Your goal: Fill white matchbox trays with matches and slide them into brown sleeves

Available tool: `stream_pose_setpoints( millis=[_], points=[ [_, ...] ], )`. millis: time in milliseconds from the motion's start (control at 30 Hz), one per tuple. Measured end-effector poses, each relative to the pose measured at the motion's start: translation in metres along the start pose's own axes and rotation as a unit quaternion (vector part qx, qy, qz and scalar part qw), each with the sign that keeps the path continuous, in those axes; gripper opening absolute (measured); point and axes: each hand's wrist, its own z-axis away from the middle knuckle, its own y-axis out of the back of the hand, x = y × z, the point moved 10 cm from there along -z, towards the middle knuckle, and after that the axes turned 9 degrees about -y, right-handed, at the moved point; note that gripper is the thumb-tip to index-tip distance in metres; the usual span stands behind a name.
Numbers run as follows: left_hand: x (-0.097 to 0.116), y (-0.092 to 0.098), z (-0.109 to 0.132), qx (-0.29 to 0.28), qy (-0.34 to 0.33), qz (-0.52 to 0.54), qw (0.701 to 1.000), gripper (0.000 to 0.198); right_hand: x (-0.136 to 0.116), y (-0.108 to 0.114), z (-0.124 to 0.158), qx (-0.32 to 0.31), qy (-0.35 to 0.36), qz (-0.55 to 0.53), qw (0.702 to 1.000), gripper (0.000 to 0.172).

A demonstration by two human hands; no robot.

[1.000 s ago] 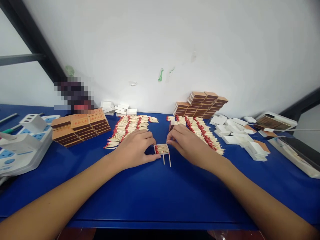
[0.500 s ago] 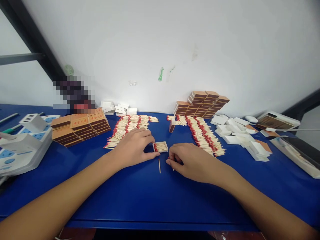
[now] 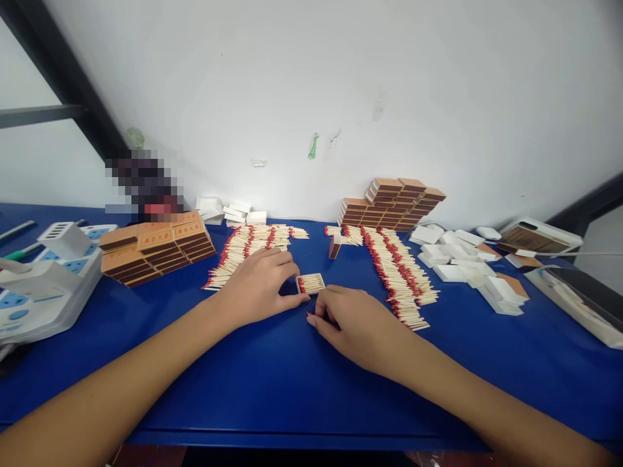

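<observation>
The right hand's fingertips point(image 3: 316, 319) are drawn together, thumb against forefinger, pinched on a match point(image 3: 309, 315). Only its red head shows, poking out to the left of the fingers, low over the bench. The right hand point(image 3: 351, 322) is knuckles up, with the other fingers curled under, a little in from the middle of the bench's near edge.

Just beyond those fingertips, towards the wall, lies the small white tray point(image 3: 311, 283). It sits flat and open, with a layer of matches in it, their red heads at its left end. The left hand point(image 3: 259, 287) closes on that left end: the thumb presses the near corner, the forefinger is bent against the far corner, and the remaining fingers are curled close together. The two hands are near each other but do not touch.

Behind the left hand, a long row of loose matches point(image 3: 249, 249) runs towards the back edge. A second row point(image 3: 400, 274) runs from the back edge down past the right hand. One brown sleeve point(image 3: 333, 246) stands between the rows.

Further left sits a slanting stack of brown matchboxes point(image 3: 156, 249), and another stack point(image 3: 390, 203) stands against the wall at the back edge. Empty white trays point(image 3: 464, 264) lie scattered towards the right edge, with a few more point(image 3: 228, 212) at the back edge. White power strips point(image 3: 46, 275) crowd the left edge of the blue bench point(image 3: 292, 379).
</observation>
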Motion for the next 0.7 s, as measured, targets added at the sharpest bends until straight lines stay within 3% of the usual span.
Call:
stream_pose_setpoints(
  millis=[267, 333, 500, 700],
  points=[
    [0.000, -0.003, 0.001, -0.006, -0.003, 0.014, 1.000, 0.032, 0.013, 0.009, 0.005, -0.040, 0.078, -0.019, 0.996, 0.015],
    [0.002, -0.004, 0.001, -0.009, -0.007, 0.017, 1.000, 0.032, 0.011, 0.016, 0.005, -0.016, 0.096, -0.017, 0.995, 0.016],
    [0.011, -0.007, 0.001, -0.015, -0.032, 0.023, 0.999, 0.036, 0.003, 0.032, -0.004, 0.125, 0.095, 0.038, 0.987, 0.018],
    [0.012, -0.007, 0.001, -0.018, -0.035, 0.039, 0.998, 0.033, 0.002, 0.023, -0.009, 0.115, 0.129, 0.055, 0.983, 0.014]
  ],
)
